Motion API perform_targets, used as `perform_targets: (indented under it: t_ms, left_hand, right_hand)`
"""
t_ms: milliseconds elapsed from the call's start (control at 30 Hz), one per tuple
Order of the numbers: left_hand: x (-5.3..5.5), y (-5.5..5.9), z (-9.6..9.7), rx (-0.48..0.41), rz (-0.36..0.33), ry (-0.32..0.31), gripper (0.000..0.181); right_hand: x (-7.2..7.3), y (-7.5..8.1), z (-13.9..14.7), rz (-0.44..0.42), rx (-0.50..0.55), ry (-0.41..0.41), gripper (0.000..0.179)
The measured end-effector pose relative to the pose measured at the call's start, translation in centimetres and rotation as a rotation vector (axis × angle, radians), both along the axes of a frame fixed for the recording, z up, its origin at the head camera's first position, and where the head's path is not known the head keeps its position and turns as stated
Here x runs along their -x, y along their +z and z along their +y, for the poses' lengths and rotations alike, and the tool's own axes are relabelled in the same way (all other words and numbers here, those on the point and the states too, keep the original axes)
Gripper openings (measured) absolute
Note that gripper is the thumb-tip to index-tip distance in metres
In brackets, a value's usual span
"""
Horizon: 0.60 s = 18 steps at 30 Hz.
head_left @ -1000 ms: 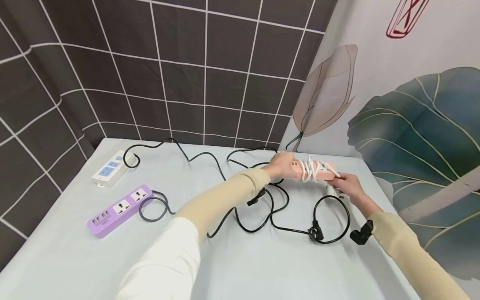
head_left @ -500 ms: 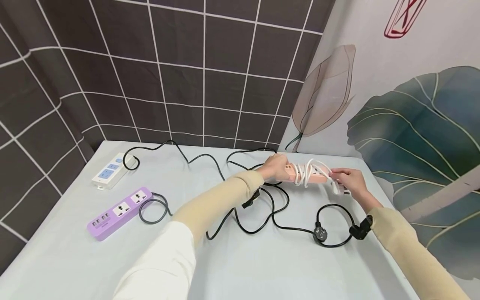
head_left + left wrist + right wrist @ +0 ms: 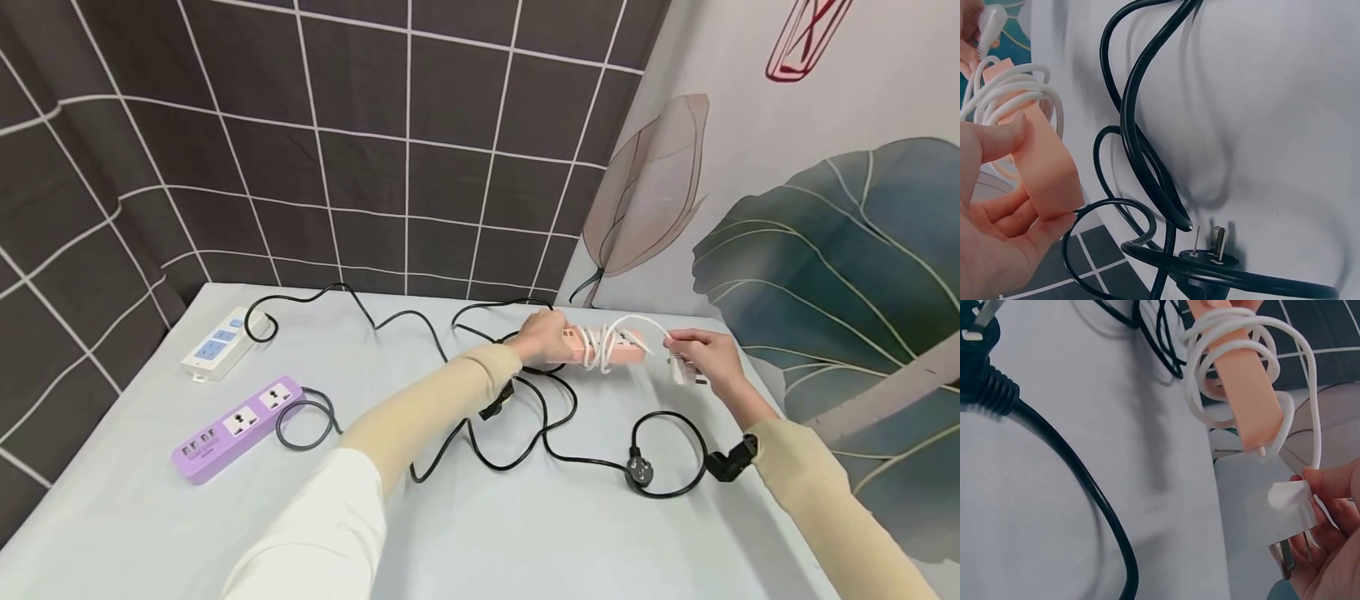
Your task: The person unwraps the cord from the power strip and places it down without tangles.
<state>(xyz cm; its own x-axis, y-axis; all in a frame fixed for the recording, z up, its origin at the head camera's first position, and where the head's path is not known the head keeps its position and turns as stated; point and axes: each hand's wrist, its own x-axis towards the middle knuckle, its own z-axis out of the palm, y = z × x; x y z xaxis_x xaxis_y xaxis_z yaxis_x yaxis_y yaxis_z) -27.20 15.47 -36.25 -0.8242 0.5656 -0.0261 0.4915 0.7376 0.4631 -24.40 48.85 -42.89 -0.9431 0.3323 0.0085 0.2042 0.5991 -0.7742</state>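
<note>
My left hand (image 3: 546,335) grips one end of a pink power strip (image 3: 626,348), held above the table's far right part. Several turns of white cord (image 3: 1235,347) are wrapped loosely around the strip. At the cord's free end, my right hand (image 3: 708,354) pinches a white plug (image 3: 1294,503) between thumb and fingers, beyond the strip's right end. Metal prongs stick out of the plug in the right wrist view. A white loop of cord arches from the strip to the plug. In the left wrist view the thumb (image 3: 1004,134) presses on the strip's side.
A purple power strip (image 3: 236,429) and a white strip with blue sockets (image 3: 225,342) lie at the left on the pale table (image 3: 570,542). Black cords (image 3: 420,312) wind across the middle, one ending in a black plug (image 3: 639,471) at the right. Dark gridded cloth (image 3: 360,167) hangs behind.
My right hand has moved away from the strip, drawing the white plug rightward and lengthening the cord loop. The left hand and pink strip have shifted slightly left.
</note>
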Motion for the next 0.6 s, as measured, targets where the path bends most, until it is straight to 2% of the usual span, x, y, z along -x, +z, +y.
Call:
perform_targets:
  t_ms: [200,333,433,600]
  left_hand:
    - [0.2,-0.2,0.0,0.003,0.034,0.023,0.025]
    - [0.2,-0.2,-0.2,-0.017,0.046,0.042,0.031]
    - [0.2,-0.2,-0.4,-0.031,0.051,0.06,0.037]
    - [0.2,0.0,-0.6,-0.045,0.063,0.078,0.037]
  right_hand:
    - [-3.0,3.8,-3.2,0.007,0.072,0.062,0.037]
    - [-5.2,5.9,-5.7,0.011,0.0,0.089,0.042]
    - [-6.4,6.8,-7.1,0.003,-0.065,0.095,0.044]
    - [-7.3,6.7,-7.6,-0.017,-0.112,0.098,0.041]
